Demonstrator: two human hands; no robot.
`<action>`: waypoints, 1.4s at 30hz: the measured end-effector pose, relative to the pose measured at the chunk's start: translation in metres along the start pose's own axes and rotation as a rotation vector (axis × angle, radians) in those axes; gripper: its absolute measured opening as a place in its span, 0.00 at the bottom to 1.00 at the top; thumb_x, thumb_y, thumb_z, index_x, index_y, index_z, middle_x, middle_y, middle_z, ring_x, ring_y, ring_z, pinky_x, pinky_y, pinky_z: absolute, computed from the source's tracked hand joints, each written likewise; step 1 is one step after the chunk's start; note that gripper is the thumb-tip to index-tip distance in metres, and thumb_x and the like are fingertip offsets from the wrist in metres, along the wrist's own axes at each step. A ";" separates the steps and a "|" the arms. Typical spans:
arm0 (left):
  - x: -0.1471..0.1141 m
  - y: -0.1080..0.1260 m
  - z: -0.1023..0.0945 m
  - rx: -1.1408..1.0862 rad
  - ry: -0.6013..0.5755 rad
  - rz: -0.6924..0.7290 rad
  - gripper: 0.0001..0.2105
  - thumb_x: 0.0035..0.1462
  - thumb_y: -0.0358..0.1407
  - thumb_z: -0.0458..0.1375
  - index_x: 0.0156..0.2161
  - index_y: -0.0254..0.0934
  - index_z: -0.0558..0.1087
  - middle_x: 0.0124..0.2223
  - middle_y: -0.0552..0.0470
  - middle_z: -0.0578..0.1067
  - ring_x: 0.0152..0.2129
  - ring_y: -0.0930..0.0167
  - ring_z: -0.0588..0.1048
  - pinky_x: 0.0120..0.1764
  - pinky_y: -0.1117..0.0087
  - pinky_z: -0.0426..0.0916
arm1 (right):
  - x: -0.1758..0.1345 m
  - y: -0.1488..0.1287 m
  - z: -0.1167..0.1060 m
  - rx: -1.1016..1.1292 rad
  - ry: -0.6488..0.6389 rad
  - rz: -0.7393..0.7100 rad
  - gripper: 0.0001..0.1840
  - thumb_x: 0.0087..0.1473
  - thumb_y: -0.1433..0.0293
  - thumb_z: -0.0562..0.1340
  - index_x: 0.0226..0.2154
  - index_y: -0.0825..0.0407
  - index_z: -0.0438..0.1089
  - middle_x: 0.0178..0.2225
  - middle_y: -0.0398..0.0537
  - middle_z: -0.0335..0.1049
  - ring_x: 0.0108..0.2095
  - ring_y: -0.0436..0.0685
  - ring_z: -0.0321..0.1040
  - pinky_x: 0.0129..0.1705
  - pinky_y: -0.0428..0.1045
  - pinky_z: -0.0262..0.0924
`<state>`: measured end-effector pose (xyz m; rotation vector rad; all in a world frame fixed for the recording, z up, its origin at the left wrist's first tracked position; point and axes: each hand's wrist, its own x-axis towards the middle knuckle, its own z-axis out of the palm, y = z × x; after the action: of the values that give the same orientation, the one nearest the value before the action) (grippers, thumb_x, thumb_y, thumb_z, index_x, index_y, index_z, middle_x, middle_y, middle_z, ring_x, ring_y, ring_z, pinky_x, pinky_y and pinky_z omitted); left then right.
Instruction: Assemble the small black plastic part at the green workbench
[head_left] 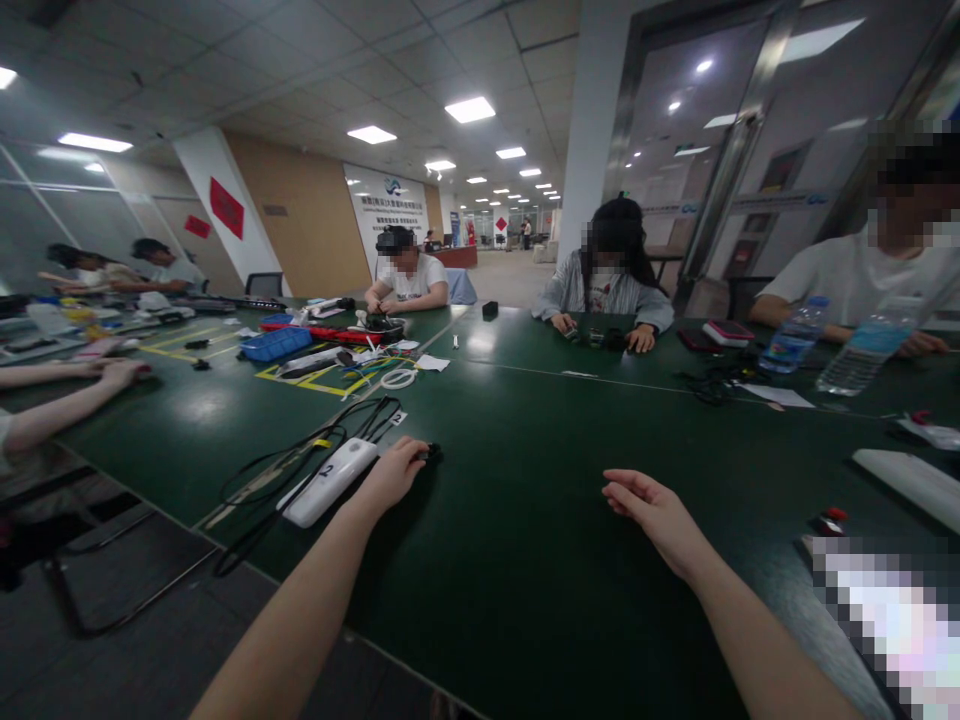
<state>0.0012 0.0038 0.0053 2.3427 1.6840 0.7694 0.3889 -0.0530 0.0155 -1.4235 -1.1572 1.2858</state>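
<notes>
My left hand (397, 468) is over the green table (517, 560), its fingers closed on a small black object (432, 453). What kind of object it is I cannot make out. Just left of that hand lies a white box-like device (330, 482) marked 2, with black cables (289, 470) looped round it. My right hand (649, 505) hovers above or rests on the table's right half; I cannot tell which. Its fingers are loosely stretched out, slightly curved, with nothing in them.
A blue basket (276, 345), loose wires and tools lie at the back left. Several people sit around the table. Two water bottles (796, 335) stand at the right. A pixelated screen (889, 610), a small red-and-black item (831, 520) and a white bar-shaped object (911, 485) lie at the near right.
</notes>
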 end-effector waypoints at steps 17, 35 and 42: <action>0.001 -0.010 0.005 -0.047 0.124 -0.147 0.14 0.47 0.25 0.50 0.41 0.36 0.64 0.42 0.50 0.63 0.34 0.73 0.69 0.42 0.68 0.65 | 0.002 0.002 -0.001 0.000 0.002 0.006 0.17 0.44 0.65 0.61 0.40 0.49 0.67 0.36 0.48 0.70 0.38 0.57 0.66 0.42 0.54 0.61; 0.001 -0.011 0.006 -0.018 0.150 -0.148 0.15 0.49 0.28 0.49 0.44 0.36 0.65 0.43 0.48 0.64 0.32 0.72 0.70 0.42 0.68 0.66 | 0.006 0.007 -0.002 -0.016 -0.004 -0.020 0.18 0.43 0.64 0.61 0.40 0.50 0.68 0.35 0.47 0.70 0.37 0.56 0.66 0.41 0.51 0.61; 0.003 -0.016 0.008 0.002 0.075 -0.216 0.21 0.50 0.29 0.49 0.52 0.34 0.59 0.49 0.45 0.66 0.35 0.70 0.71 0.43 0.66 0.64 | 0.002 0.003 -0.001 -0.003 0.004 -0.016 0.19 0.42 0.63 0.62 0.40 0.50 0.68 0.35 0.48 0.70 0.37 0.57 0.66 0.41 0.52 0.60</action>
<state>-0.0074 0.0131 -0.0073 2.1104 1.9288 0.8229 0.3898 -0.0519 0.0124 -1.4154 -1.1669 1.2701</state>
